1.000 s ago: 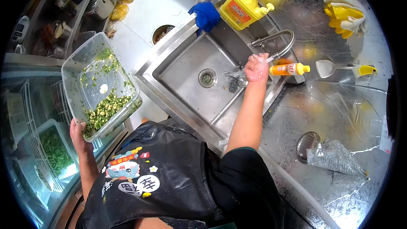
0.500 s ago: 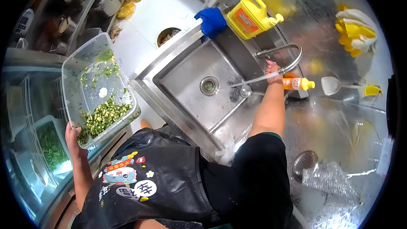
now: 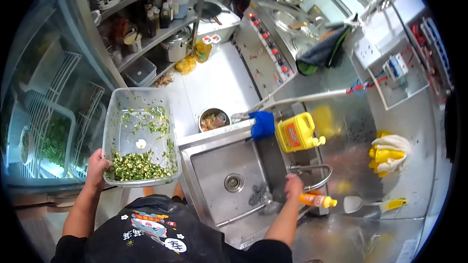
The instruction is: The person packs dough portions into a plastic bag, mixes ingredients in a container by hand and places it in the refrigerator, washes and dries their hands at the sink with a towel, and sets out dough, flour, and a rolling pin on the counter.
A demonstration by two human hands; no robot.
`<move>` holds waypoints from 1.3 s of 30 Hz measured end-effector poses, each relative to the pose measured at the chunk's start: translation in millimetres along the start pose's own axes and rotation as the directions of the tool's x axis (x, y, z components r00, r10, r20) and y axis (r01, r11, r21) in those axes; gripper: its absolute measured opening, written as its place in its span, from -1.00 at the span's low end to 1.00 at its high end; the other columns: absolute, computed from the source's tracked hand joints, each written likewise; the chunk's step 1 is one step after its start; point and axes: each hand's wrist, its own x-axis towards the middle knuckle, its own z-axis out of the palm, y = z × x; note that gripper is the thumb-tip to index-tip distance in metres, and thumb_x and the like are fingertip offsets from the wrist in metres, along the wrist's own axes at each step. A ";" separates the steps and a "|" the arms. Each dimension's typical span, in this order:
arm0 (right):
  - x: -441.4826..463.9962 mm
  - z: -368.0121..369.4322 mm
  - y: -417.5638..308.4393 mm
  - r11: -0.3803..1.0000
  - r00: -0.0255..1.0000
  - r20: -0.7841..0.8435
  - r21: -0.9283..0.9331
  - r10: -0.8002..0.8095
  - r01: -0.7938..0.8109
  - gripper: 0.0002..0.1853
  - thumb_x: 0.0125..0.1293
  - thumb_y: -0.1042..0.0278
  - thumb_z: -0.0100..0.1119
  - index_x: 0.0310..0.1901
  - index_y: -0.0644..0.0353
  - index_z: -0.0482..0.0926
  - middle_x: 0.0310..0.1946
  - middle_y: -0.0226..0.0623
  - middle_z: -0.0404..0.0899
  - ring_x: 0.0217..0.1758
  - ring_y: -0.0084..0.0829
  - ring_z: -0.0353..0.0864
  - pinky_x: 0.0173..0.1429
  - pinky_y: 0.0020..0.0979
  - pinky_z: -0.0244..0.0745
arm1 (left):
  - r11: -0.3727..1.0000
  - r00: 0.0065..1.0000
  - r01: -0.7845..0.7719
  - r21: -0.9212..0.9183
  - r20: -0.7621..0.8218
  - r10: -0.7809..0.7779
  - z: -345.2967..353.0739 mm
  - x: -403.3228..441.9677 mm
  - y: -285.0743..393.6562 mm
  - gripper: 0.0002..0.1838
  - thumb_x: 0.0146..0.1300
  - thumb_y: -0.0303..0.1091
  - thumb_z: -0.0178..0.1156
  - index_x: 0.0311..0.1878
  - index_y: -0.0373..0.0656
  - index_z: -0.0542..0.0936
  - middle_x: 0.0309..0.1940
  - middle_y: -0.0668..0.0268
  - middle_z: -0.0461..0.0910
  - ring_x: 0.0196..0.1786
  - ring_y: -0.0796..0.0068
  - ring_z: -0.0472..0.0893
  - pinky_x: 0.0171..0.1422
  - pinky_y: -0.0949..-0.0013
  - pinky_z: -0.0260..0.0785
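My left hand [image 3: 97, 169] is closed on the near left corner of a transparent plastic tub [image 3: 146, 117]. Chopped greens mixed with pale yellow bits [image 3: 141, 168] are heaped at the tub's near end, with scraps stuck to its walls. My right hand [image 3: 293, 187] is beside the base of the curved metal faucet [image 3: 321, 180], over the sink's right edge; its fingers are blurred, and whether they touch the tap is unclear. No water runs from the spout. Below lies the steel sink [image 3: 212, 165] with its drain [image 3: 234, 182]. An orange bottle with a yellow cap [image 3: 317, 200] lies near my right wrist.
A yellow jug [image 3: 296, 134] and a blue cloth [image 3: 262, 125] sit at the sink's far edge. Yellow-and-white gloves [image 3: 390, 153] and a spatula [image 3: 356, 204] are on the right. A pot of scraps [image 3: 213, 120] stands beyond the sink; a glass-fronted fridge [image 3: 53, 117] borders the left.
The stream from the faucet has stopped. My view has tilted up, bringing the stove and shelves into sight. The tub is now more level, still in my left hand.
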 end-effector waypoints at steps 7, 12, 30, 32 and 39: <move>-114.5 186.6 -75.0 0.753 0.885 0.443 -0.532 -0.141 0.386 -0.43 0.41 -0.16 -0.09 -0.56 0.16 0.54 -0.71 -0.30 0.44 -0.63 -0.38 0.41 -0.48 -0.36 0.31 | 0.995 0.995 -0.099 -0.005 0.033 0.099 -10.0 2.0 -16.3 -0.77 -0.11 -0.43 0.08 -0.31 -0.26 0.51 -0.41 0.40 0.47 -0.33 0.61 0.42 -0.17 0.50 0.29; -185.7 318.0 -150.7 0.689 0.733 0.662 -0.458 -0.157 0.562 -0.30 0.38 -0.32 -0.15 -0.62 0.19 0.49 -0.76 -0.38 0.37 -0.71 -0.51 0.31 -0.57 -0.41 0.21 | 0.988 0.985 -0.148 -0.050 0.077 0.152 -10.2 0.2 -9.1 -0.80 -0.09 -0.41 0.10 -0.35 -0.27 0.51 -0.46 0.43 0.44 -0.37 0.61 0.40 -0.23 0.50 0.27; -163.2 410.8 -205.9 0.662 0.541 0.834 -0.469 0.112 0.585 -0.68 0.20 0.02 0.10 -0.54 0.07 0.47 -0.77 -0.49 0.24 -0.77 -0.56 0.17 -0.67 -0.44 0.07 | 0.957 0.958 -0.281 0.071 0.076 0.275 -3.5 41.8 -26.0 -0.72 0.08 -0.18 0.24 -0.43 -0.17 0.44 -0.53 0.40 0.38 -0.48 0.55 0.37 -0.42 0.32 0.26; -172.4 402.3 -217.4 0.656 0.585 0.793 -0.534 0.170 0.533 -0.71 0.19 0.15 0.10 -0.62 0.03 0.38 -0.79 -0.53 0.22 -0.82 -0.58 0.13 -0.71 -0.48 -0.04 | 0.914 0.931 -0.364 0.178 0.069 0.358 8.6 42.8 -42.3 -0.63 0.17 -0.04 0.25 -0.39 -0.17 0.44 -0.49 0.37 0.43 -0.50 0.55 0.42 -0.41 0.35 0.32; -91.4 458.8 -196.9 0.645 0.597 0.795 -0.510 0.102 0.569 -0.74 0.20 0.18 0.14 -0.55 0.01 0.35 -0.74 -0.58 0.17 -0.79 -0.67 0.10 -0.73 -0.56 -0.04 | 0.991 0.992 -0.074 0.114 -0.095 0.085 -98.6 25.1 -194.0 -0.60 0.30 0.02 0.15 -0.12 -0.17 0.53 -0.35 0.32 0.56 -0.37 0.52 0.59 -0.28 0.35 0.47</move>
